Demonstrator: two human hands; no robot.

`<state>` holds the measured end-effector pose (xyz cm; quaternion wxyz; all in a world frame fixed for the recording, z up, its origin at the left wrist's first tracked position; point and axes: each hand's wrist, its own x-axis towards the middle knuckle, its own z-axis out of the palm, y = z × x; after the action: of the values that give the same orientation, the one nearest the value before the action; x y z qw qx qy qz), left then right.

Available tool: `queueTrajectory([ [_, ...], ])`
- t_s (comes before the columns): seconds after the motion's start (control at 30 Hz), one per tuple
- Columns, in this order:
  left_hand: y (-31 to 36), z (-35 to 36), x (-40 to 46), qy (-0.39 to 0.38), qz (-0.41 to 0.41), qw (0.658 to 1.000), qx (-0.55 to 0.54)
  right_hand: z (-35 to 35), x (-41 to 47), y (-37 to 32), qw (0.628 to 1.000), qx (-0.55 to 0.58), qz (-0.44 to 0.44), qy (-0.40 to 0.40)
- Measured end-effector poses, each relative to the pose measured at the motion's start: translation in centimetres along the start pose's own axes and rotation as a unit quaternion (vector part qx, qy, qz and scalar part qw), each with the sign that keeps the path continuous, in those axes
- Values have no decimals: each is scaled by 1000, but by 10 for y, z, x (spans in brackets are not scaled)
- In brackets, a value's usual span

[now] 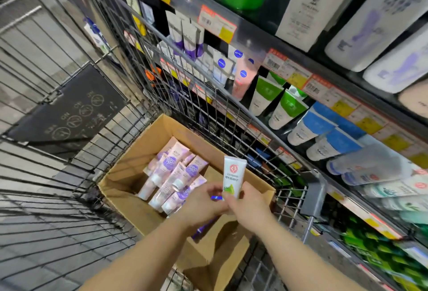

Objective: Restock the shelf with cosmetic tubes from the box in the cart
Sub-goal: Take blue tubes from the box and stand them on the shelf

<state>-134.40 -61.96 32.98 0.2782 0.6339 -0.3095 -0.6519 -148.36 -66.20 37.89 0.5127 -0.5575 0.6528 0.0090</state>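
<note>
Right hand (249, 202) grips a white tube (233, 176) upright over the box (129, 188) in the cart (289, 194) — left hand (203, 207) touches its base, fingers curled. Pink tubes (172, 175) lie in the box; shelf (347, 114) at right.

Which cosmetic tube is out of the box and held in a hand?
The white tube with a red emblem and green leaf, pinched upright by the right hand; the pink-and-purple tubes lie in the cardboard box.

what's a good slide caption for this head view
Right hand lifts a white tube over the cardboard box of pink tubes in the cart.
</note>
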Motion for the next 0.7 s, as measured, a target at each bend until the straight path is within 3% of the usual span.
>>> queueTrajectory([
  [0.1,0,-13,2,-25,0,1000,3,-4,2,1,999,28,-12,10],
  [0.2,-17,-27,13,25,-38,987,157,-9,5,4,998,44,-11,37],
  [0.33,-54,-15,21,39,-117,918,377,-4,11,14,999,25,6,33],
  [0.53,-81,15,25,97,-48,771,628,12,13,31,999,12,27,16],
  [0.6,-81,18,29,96,-46,763,638,12,12,33,1000,5,23,15],
  [0.7,-80,15,31,84,-73,795,597,9,10,32,1000,9,17,19],
])
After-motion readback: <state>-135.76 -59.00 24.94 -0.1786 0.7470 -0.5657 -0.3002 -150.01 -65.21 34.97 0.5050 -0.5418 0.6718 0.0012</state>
